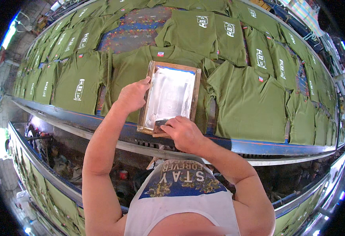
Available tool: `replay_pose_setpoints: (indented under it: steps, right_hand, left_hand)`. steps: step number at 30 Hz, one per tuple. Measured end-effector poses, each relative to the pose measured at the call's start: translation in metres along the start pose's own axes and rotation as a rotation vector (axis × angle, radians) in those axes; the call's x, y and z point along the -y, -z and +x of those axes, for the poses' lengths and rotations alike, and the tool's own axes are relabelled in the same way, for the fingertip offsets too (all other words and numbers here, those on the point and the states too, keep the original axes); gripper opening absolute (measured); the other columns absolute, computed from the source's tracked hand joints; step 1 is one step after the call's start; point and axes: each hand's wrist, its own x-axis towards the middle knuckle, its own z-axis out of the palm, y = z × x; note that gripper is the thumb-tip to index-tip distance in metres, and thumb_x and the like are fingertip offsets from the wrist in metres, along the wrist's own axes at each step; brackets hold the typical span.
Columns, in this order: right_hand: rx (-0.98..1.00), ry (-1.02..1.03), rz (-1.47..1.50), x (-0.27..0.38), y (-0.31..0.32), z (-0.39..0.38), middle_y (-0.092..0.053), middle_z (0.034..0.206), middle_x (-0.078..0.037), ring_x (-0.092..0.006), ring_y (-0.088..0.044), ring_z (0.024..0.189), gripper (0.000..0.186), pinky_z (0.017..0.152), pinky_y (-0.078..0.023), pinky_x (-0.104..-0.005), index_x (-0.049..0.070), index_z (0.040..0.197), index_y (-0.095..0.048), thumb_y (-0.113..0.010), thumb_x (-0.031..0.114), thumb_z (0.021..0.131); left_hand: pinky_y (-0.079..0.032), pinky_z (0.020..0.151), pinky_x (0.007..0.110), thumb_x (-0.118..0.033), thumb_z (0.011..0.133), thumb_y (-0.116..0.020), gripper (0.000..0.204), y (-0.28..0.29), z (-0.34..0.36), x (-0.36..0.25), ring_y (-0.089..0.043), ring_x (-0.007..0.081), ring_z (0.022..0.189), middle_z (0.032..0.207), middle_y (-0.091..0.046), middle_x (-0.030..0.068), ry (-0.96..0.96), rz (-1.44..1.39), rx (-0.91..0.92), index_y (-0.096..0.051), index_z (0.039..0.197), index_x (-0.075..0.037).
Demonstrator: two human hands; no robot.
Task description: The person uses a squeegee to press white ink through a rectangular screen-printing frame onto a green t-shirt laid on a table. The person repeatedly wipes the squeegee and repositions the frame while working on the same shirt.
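A wooden screen-printing frame (196, 94) lies on an olive green T-shirt (127, 63) in front of me. White ink is smeared over its mesh (170, 92), where a faint printed design shows through. My left hand (133, 96) is closed on the left side of the frame, fingertips near its upper part. At the frame's near end my right hand (184, 133) grips a dark squeegee (161, 124), partly covered by the fingers. Right of the frame lies another olive T-shirt (251, 106) with no print showing on its front.
A long blue-edged table (239, 146) carries rows of olive T-shirts, many with a white print, such as the shirt (76, 84) on the left. An ink-spotted stretch of tabletop (135, 29) shows farther back. Behind me runs another shirt-covered table (48, 192).
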Motion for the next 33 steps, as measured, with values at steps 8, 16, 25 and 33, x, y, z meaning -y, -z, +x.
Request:
replay_pose_setpoints:
  steps: [8,16,25,33]
  right_hand:
    - [-0.037,-0.095,-0.007,-0.106,0.041,0.068,-0.077,0.114,-0.021,-0.0444,-0.073,0.116,0.031,0.103,-0.060,-0.0531,0.001,0.119,-0.081,-0.070,-0.002,0.091]
    - [-0.225,-0.098,-0.133,-0.099,0.024,0.068,-0.078,0.113,-0.020,-0.0433,-0.075,0.113,0.040,0.102,-0.061,-0.0547,0.004,0.122,-0.081,-0.069,-0.004,0.084]
    - [0.024,-0.130,0.022,0.005,0.000,0.007,-0.078,0.124,-0.017,-0.0393,-0.075,0.118,0.048,0.108,-0.060,-0.0507,0.006,0.129,-0.080,-0.072,-0.003,0.083]
    - [-0.045,-0.192,-0.004,-0.103,0.041,0.078,-0.077,0.118,-0.019,-0.0441,-0.072,0.119,0.040,0.106,-0.058,-0.0536,0.007,0.128,-0.080,-0.068,-0.008,0.093]
  left_hand:
    - [-0.068,0.096,0.053,0.004,0.088,-0.073,0.043,0.000,0.004,-0.006,-0.081,0.0400,0.116,0.163,-0.067,0.0150,-0.019,0.143,0.020,-0.077,0.131,0.001]
    - [-0.069,0.087,0.053,0.000,0.093,-0.072,0.045,-0.004,0.010,-0.001,-0.084,0.0422,0.101,0.118,-0.082,0.0253,-0.006,0.104,0.018,-0.071,0.137,0.008]
    - [-0.068,0.094,0.057,-0.001,0.086,-0.079,0.039,-0.019,0.016,0.009,-0.081,0.0451,0.110,0.158,-0.068,0.0250,-0.008,0.071,0.035,-0.076,0.125,0.002]
    - [-0.069,0.082,0.051,0.004,0.088,-0.075,0.069,-0.010,0.011,0.010,-0.085,0.0400,0.099,0.104,-0.083,0.0273,-0.109,0.125,0.029,-0.058,0.153,0.018]
